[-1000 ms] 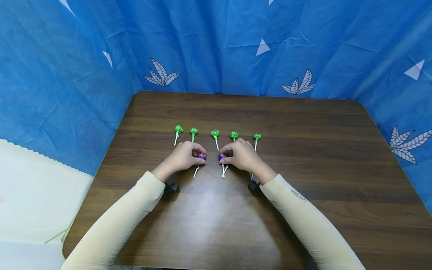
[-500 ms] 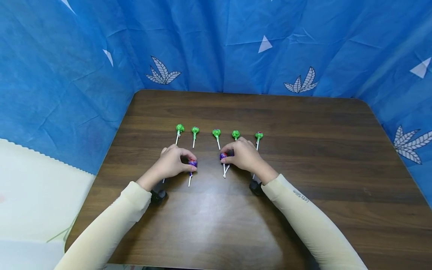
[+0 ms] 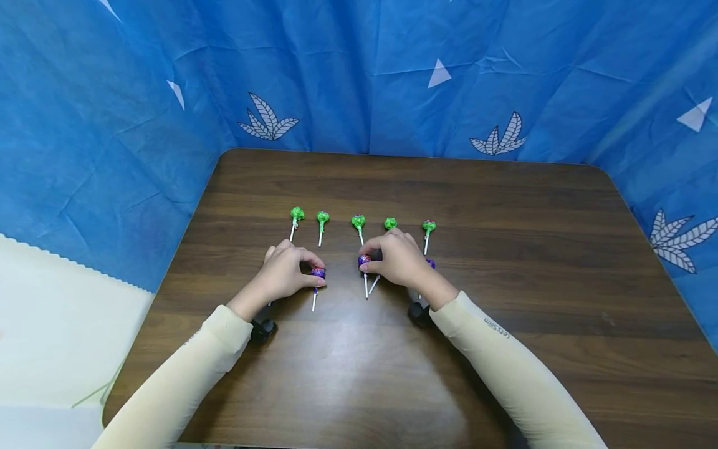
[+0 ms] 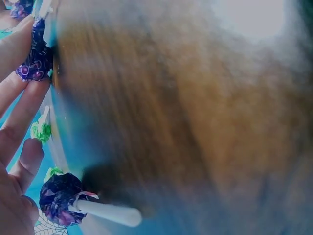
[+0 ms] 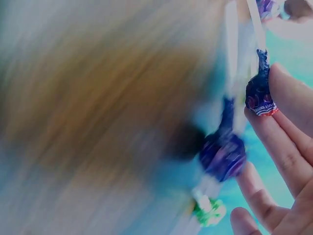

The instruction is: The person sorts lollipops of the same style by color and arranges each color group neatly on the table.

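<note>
Between thumb and fingers, my left hand (image 3: pixel 283 271) pinches a purple-wrapped lollipop (image 3: pixel 318 273), its white stick pointing toward me. A second purple lollipop (image 4: pixel 61 198) lies beside that hand's lower fingers in the left wrist view; the hand mostly hides it from the head. My right hand (image 3: pixel 399 259) pinches another purple lollipop (image 3: pixel 364 262) by its head. Close beside it, one more purple lollipop (image 5: pixel 222 154) shows in the right wrist view, its head covered by the hand from above. Past the right wrist, a further purple lollipop (image 3: pixel 430 263) peeks out.
Several green-wrapped lollipops (image 3: pixel 358 221) lie in a spaced row beyond the hands, sticks toward me. They rest on a brown wooden table (image 3: pixel 538 262). A blue curtain (image 3: pixel 336 75) hangs along its far and side edges. White cloth (image 3: pixel 62 337) is at the left.
My left hand has moved left and nearer with its purple lollipop, then stayed. My right hand has just shifted slightly left with its lollipop, spreading its stick from the neighbouring one.
</note>
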### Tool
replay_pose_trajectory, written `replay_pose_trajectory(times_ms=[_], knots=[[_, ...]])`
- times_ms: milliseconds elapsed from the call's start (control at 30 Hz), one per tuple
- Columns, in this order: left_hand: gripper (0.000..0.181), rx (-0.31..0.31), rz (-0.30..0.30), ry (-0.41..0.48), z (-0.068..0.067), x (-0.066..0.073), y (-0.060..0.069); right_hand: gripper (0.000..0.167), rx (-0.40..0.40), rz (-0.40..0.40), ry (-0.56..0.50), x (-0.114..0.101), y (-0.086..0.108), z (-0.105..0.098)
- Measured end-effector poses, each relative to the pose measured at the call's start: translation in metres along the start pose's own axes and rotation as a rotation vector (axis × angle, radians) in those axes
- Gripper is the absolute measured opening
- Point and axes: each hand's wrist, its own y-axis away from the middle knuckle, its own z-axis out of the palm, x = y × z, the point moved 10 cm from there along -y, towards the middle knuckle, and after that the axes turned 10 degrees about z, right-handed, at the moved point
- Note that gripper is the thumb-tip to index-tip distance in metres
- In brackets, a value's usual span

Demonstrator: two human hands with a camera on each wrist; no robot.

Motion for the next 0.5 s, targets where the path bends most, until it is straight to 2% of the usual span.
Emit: replay_pose_trajectory(times_ms=[267, 500], knots=[[0.029, 0.005, 0.007, -0.012, 0.000, 0.001, 0.000, 0.022, -0.001, -0.036, -0.027, -0.021, 0.009, 0.004], [0.029, -0.001, 0.010, -0.024, 0.000, 0.000, 0.001, 0.021, 0.013, -0.040, -0.004, -0.024, 0.015, 0.012]])
